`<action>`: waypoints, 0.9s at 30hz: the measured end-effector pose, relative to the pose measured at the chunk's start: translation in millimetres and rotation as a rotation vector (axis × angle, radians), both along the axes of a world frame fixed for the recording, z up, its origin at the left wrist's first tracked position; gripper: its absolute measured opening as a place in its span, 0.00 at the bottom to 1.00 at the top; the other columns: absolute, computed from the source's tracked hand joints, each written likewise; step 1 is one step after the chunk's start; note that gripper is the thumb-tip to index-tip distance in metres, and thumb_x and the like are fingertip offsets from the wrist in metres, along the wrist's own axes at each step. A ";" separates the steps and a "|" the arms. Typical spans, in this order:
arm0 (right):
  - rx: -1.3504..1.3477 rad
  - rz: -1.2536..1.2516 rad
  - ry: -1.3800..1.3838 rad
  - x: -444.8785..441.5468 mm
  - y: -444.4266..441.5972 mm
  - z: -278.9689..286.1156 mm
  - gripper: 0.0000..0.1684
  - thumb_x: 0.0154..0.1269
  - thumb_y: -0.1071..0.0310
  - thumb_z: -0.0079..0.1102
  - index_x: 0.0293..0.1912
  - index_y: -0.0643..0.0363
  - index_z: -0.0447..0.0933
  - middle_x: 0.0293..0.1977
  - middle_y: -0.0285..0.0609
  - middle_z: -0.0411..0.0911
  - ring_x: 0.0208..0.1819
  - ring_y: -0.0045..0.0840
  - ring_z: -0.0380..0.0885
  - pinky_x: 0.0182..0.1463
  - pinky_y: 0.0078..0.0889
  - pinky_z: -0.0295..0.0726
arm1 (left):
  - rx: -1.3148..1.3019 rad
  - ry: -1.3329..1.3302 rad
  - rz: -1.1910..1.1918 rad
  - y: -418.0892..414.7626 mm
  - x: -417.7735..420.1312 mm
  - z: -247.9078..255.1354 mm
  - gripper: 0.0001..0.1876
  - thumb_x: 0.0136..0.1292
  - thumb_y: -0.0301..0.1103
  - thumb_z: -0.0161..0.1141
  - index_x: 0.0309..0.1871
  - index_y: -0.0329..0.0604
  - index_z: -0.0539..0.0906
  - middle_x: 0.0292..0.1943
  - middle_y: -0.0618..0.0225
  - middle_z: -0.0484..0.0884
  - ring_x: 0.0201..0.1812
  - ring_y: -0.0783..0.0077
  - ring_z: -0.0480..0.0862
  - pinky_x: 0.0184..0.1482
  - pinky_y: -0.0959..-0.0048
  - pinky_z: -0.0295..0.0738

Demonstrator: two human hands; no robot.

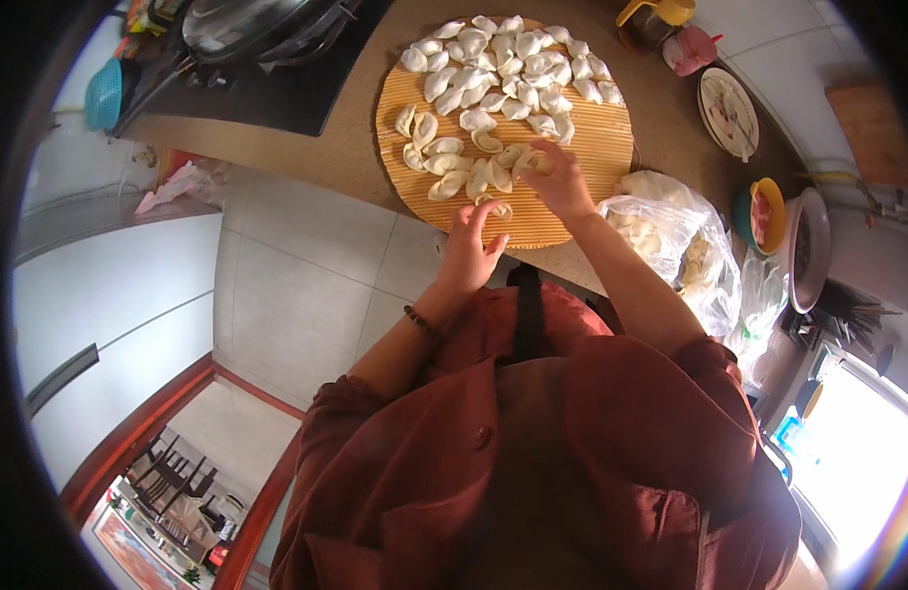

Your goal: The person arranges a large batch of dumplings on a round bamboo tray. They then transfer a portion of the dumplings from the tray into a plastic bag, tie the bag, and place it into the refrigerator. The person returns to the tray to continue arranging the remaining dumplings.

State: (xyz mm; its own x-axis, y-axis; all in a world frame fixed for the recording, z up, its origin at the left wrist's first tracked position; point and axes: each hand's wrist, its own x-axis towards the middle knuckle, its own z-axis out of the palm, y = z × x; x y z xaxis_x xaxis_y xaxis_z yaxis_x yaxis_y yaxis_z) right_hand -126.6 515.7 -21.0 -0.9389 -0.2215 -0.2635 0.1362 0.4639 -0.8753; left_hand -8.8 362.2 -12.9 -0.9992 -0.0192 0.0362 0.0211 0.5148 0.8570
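A round slatted bamboo tray (598, 158) lies on the countertop in front of me. White, floury dumplings (472, 77) cover its far half, and yellower dumplings (445, 164) lie in a looser group nearer me. My left hand (469, 251) is at the tray's near edge, its fingertips at a yellowish dumpling (502, 210); whether they grip it cannot be told. My right hand (561, 181) reaches over the tray's right part, with thumb and fingers around a dumpling (540, 164) at the right end of the yellower group.
Clear plastic bags with dumplings (638, 232) lie right of the tray. Beyond them are a yellow-rimmed bowl (771, 214), a large basin (808, 251) and a plate with a utensil (727, 114). A pan (229, 29) stands on the black cooktop (292, 99) at the upper left.
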 end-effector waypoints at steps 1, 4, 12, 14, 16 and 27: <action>0.075 0.004 0.063 3.1 9.3 4.4 0.25 0.51 0.65 0.62 0.51 0.57 0.72 0.41 0.50 0.73 0.45 0.33 0.73 0.46 0.32 0.75 | 0.046 -0.033 0.034 0.5 0.0 -4.5 0.25 0.53 0.25 0.62 0.56 0.48 0.69 0.45 0.59 0.68 0.39 0.65 0.73 0.39 0.70 0.74; 0.156 0.094 0.237 18.9 20.3 6.0 0.24 0.51 0.71 0.60 0.50 0.55 0.71 0.41 0.48 0.72 0.44 0.33 0.73 0.44 0.31 0.75 | 0.037 -0.068 0.058 0.9 -5.8 -5.7 0.25 0.52 0.25 0.62 0.55 0.49 0.69 0.44 0.60 0.68 0.39 0.64 0.73 0.39 0.73 0.73; 0.074 0.162 0.214 31.3 17.4 15.2 0.26 0.47 0.74 0.60 0.49 0.57 0.68 0.45 0.51 0.68 0.48 0.45 0.68 0.51 0.39 0.71 | -0.256 -0.033 0.061 -9.5 -12.3 -11.1 0.21 0.49 0.29 0.64 0.47 0.50 0.71 0.40 0.60 0.67 0.43 0.56 0.70 0.42 0.62 0.70; 0.107 0.115 0.255 32.4 21.0 13.2 0.26 0.47 0.74 0.60 0.50 0.57 0.68 0.46 0.51 0.68 0.49 0.45 0.67 0.53 0.39 0.70 | -0.279 -0.005 0.050 -11.9 -12.1 -7.6 0.19 0.49 0.28 0.64 0.45 0.49 0.71 0.39 0.61 0.68 0.44 0.57 0.70 0.43 0.63 0.70; 0.180 0.108 0.413 39.0 23.7 13.0 0.27 0.48 0.74 0.59 0.51 0.58 0.67 0.46 0.52 0.68 0.51 0.46 0.66 0.55 0.40 0.69 | -0.321 0.018 0.054 -8.0 -15.5 3.2 0.21 0.46 0.29 0.65 0.46 0.51 0.72 0.38 0.63 0.67 0.43 0.60 0.70 0.45 0.64 0.69; 0.096 0.010 0.161 47.8 22.6 12.6 0.27 0.48 0.77 0.57 0.52 0.61 0.66 0.46 0.56 0.65 0.44 0.47 0.70 0.47 0.40 0.74 | -0.484 0.033 0.010 6.8 -19.3 7.8 0.29 0.46 0.28 0.65 0.55 0.50 0.70 0.40 0.61 0.68 0.45 0.58 0.70 0.48 0.61 0.67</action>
